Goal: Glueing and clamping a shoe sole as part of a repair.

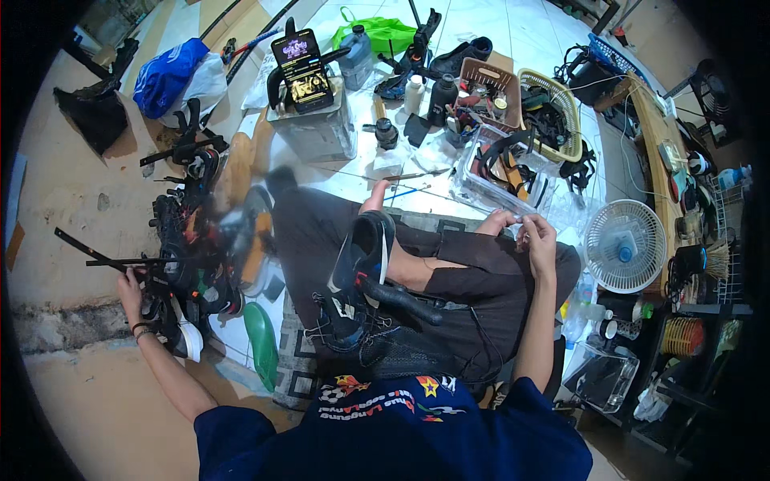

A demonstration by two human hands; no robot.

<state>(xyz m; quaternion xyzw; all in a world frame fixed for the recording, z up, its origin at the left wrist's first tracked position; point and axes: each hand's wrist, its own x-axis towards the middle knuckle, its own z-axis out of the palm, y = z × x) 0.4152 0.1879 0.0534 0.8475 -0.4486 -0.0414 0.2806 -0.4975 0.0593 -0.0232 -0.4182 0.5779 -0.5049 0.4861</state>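
Note:
My left hand is out at the left, against dark shoes and touching thin black bars. Its fingertips are partly lost among them, so its grip is unclear. By a white-soled shoe is my left wrist, with a dark band on it. My right hand is raised over my right knee, thumb and fingers pinched together; whatever is between them is too small to make out. A black shoe with a pale sole edge rests in my lap. Below it lie a curved black piece and loose laces.
Dark shoes are piled at left, beside a green insole-shaped piece. Ahead, a lit phone stands on a grey box. Baskets, a clear bin and bottles crowd the far right; a white fan stands near my right knee.

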